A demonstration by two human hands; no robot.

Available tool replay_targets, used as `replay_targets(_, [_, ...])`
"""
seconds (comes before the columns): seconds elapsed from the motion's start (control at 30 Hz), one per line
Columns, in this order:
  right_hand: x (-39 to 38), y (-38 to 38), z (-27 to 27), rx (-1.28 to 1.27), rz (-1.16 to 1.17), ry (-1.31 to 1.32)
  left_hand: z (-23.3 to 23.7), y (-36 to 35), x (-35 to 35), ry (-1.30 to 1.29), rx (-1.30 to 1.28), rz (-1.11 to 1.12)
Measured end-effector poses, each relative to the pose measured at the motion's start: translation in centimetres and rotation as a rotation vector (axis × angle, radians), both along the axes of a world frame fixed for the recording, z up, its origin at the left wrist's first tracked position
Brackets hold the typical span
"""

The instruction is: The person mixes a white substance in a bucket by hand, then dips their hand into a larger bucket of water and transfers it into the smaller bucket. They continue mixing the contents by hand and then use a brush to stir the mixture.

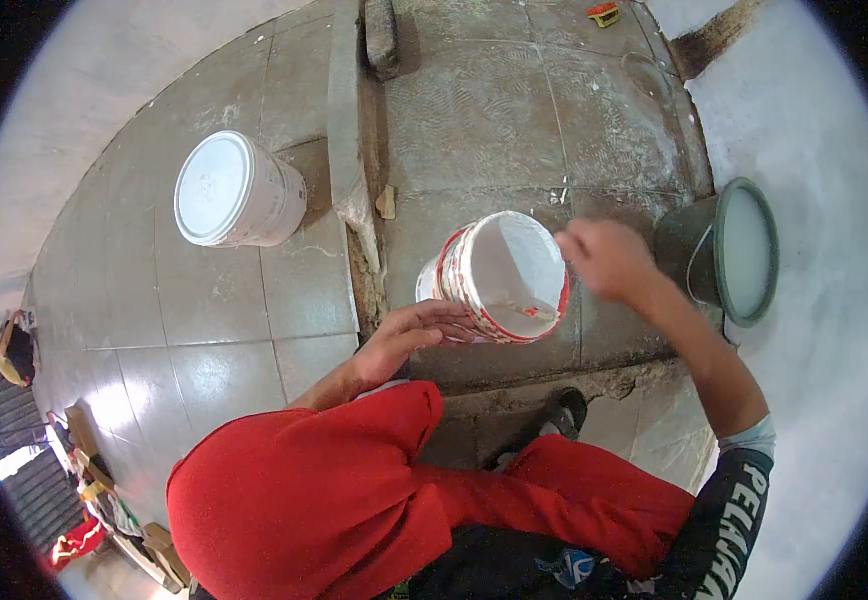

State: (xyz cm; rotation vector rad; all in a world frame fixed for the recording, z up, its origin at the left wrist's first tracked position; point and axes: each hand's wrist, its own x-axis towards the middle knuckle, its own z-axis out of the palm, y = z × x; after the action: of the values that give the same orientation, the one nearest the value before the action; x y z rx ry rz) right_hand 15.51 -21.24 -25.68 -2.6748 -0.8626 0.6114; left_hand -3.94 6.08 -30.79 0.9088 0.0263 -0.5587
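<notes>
White plastic with red print: a small open bucket (504, 275) stands tilted on rough concrete near the middle of the floor (514, 120), just beside the step where smooth tiles end. Pale paste coats its inside, and a thin tan stick (532, 311) lies in the bottom.

A person crouches over it, red-clad knees filling the lower view. The left hand (419, 335) lies open against the bucket's near side, fingers spread and touching the wall, bracing it. The right hand (604, 260) hovers at the far rim, blurred by motion. It looks curled, but whether it grips anything cannot be told.

The step in hand seems to be working or mixing the paste. The next move would call for a firm brace from the left hand, so the tilted bucket does not slide.

A lidded white pail (234, 190) sits on the tiles toward the floor's left edge. A dark green bucket (744, 250) of milky liquid stands near the right hand.
</notes>
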Motion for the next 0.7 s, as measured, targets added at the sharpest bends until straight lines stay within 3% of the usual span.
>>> replay_targets(0.07, [-2.8, 3.0, 1.5, 0.04, 0.053, 0.128, 0.3, -0.1, 0.0, 0.008, -0.004, -0.002])
replay_targets(0.3, [-8.9, 6.8, -1.4, 0.231, 0.206, 0.0, 0.4, -0.4, -0.1, 0.011, -0.063, -0.02])
replay_targets(0.47, [-8.7, 7.1, -1.9, 0.206, 0.254, -0.016, 0.3, -0.2, -0.2, 0.01, -0.041, -0.027])
replay_targets(0.53, [-8.2, 7.0, -2.8, 0.306, 0.355, -0.035, 0.3, -0.2, -0.2, 0.008, -0.025, -0.04])
replay_targets(0.7, [-7.6, 7.0, -3.5, 0.367, 0.332, 0.056, 0.1, -0.2, -0.4, 0.0, -0.009, -0.041])
